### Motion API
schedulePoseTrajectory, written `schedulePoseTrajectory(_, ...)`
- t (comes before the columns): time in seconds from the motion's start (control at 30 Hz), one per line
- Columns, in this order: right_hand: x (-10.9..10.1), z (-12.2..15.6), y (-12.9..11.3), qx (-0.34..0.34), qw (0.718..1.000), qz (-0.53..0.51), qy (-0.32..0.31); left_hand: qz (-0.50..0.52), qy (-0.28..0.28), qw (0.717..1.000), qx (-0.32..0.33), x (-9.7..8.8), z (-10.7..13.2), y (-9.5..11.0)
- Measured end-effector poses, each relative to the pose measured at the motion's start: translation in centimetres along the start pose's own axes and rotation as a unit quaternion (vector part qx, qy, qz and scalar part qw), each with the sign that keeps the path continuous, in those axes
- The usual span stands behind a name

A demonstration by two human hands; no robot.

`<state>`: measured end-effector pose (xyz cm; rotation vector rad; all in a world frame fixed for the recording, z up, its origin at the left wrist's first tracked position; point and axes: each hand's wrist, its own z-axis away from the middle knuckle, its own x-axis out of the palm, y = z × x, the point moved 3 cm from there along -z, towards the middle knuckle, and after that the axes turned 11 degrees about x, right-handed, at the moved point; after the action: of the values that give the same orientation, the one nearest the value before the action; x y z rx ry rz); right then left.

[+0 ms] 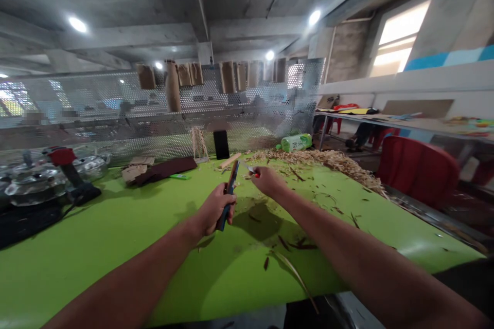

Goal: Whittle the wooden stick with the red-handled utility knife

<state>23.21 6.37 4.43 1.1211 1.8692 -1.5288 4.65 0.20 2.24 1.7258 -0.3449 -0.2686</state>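
My left hand (216, 209) is closed round a dark, narrow wooden strip (231, 185), which is tilted with its upper end pointing away from me. A bluish sheen runs along its edge. Just right of that upper end, my right hand (267, 181) grips a small knife (250, 169) with a bit of red handle showing. Its pale blade points toward the strip; I cannot tell whether they touch. Both hands are above the green table (127, 247). Dark slivers (303, 243) and a long pale shaving (295, 272) lie below my right forearm.
Curled shavings (339, 164) line the table's far right edge, near a green plastic bottle (296, 142). A black phone (221, 145) stands upright at the back. At left are a red-and-black power tool (69, 172), metal kettles (36, 185) and brown sheets (168, 169). A red chair (417, 175) stands right.
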Motion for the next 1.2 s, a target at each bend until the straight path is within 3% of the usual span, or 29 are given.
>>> schedulePoseTrajectory(0.07,0.3,0.9,-0.9,-0.043,0.993,0.105,-0.014,0.002,0.014,1.0,-0.011,-0.1,-0.2,0.1)
schedulePoseTrajectory(0.2,1.2,2.9,-2.9,-0.084,0.973,0.205,-0.057,0.009,0.02,1.0,-0.017,0.2,-0.2,0.6)
schedulePoseTrajectory(0.4,1.3,3.5,-3.6,-0.092,0.966,0.235,-0.045,-0.031,0.047,0.998,0.013,0.6,0.0,0.6)
schedulePoseTrajectory(0.53,1.3,2.8,-3.1,-0.074,0.968,0.238,-0.031,-0.058,0.034,0.998,-0.007,0.9,0.3,0.7)
schedulePoseTrajectory(0.67,0.6,0.6,-1.0,-0.034,0.978,0.204,-0.008,-0.056,0.014,0.998,-0.02,1.5,1.4,1.1)
schedulePoseTrajectory(0.83,-2.4,-3.6,4.9,0.151,0.975,0.16,-0.023,-0.083,-0.076,0.994,0.008,3.0,2.8,1.7)
schedulePoseTrajectory(0.9,-3.3,-4.2,5.9,0.174,0.974,0.148,-0.003,-0.062,-0.053,0.997,0.013,2.7,2.5,1.6)
schedulePoseTrajectory(1.03,-2.2,-2.7,3.3,0.126,0.988,0.092,0.011,-0.024,0.038,0.999,0.0,0.8,1.0,1.0)
schedulePoseTrajectory(1.2,0.4,1.0,-1.4,-0.013,0.992,0.122,-0.013,0.005,0.049,0.999,-0.003,-0.1,0.3,0.7)
